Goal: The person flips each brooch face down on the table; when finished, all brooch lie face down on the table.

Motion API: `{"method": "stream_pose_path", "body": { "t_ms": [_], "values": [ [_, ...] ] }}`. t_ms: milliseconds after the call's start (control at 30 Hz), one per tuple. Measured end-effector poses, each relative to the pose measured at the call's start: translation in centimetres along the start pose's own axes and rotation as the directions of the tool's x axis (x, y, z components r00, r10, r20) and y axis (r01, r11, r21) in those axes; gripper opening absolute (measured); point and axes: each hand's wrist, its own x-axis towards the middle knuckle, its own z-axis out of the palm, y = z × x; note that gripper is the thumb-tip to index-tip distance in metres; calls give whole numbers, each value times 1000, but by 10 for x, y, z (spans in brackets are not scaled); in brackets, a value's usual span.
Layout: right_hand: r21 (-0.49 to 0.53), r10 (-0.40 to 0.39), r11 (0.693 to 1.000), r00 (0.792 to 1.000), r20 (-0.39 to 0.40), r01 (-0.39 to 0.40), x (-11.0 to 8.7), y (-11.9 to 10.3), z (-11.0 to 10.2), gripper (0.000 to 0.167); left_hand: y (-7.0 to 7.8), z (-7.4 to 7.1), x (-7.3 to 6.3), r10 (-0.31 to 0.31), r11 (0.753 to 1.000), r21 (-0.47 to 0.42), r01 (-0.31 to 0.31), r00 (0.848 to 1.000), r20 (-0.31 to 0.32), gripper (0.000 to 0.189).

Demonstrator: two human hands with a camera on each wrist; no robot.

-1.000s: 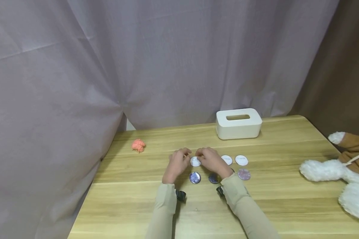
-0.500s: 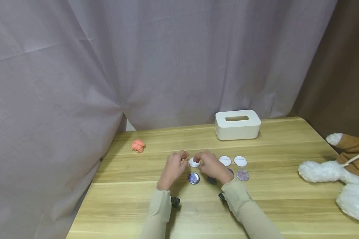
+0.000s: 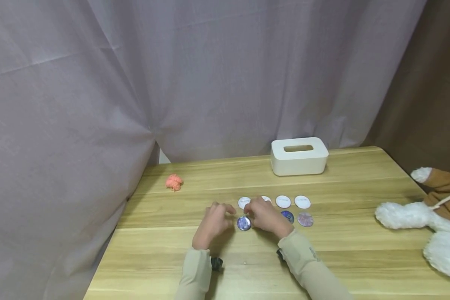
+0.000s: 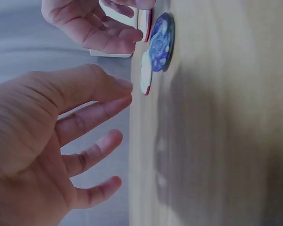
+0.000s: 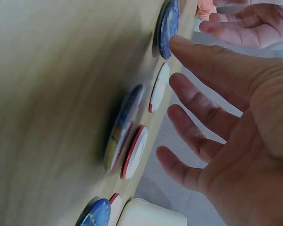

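Round pin badges lie in two rows on the wooden table. In the front row, a blue swirl-patterned badge (image 3: 243, 223) lies between the two hands. My left hand (image 3: 214, 221) hovers just left of it, fingers loosely bent and holding nothing. From the right comes my right hand (image 3: 264, 214), its thumb tip right at the badge's edge in the right wrist view; its other fingers are spread. Behind them is a white-backed badge (image 3: 244, 202). A dark multicoloured badge (image 5: 123, 127) shows below the right hand in the right wrist view but is hidden by it from the head.
Right of the hands lie white-backed badges (image 3: 283, 201), a blue badge (image 3: 287, 216) and a pinkish one (image 3: 305, 219). A white tissue box (image 3: 299, 160) stands at the back, orange yarn (image 3: 174, 182) at back left. A plush toy (image 3: 405, 214) sits at the right edge.
Both hands have drawn back toward the person, from the left white-backed badge to the blue swirl-patterned badge in front of it. The white-backed badge is less covered now.
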Motion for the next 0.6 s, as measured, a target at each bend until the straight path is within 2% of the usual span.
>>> {"method": "stream_pose_path", "body": {
  "t_ms": [100,267,600],
  "values": [
    [-11,-16,1000,1000,-1,16,-2,0,1,27,0,4,-3,15,1000,0,-15,1000,-4,29],
    [-30,-40,999,999,-7,40,-2,1,1,27,2,12,-1,51,998,-20,-52,999,-13,24],
    [-41,-61,997,998,4,61,-6,-3,8,26,3,27,-3,14,1000,-28,-14,1000,-7,23]
  ]
}}
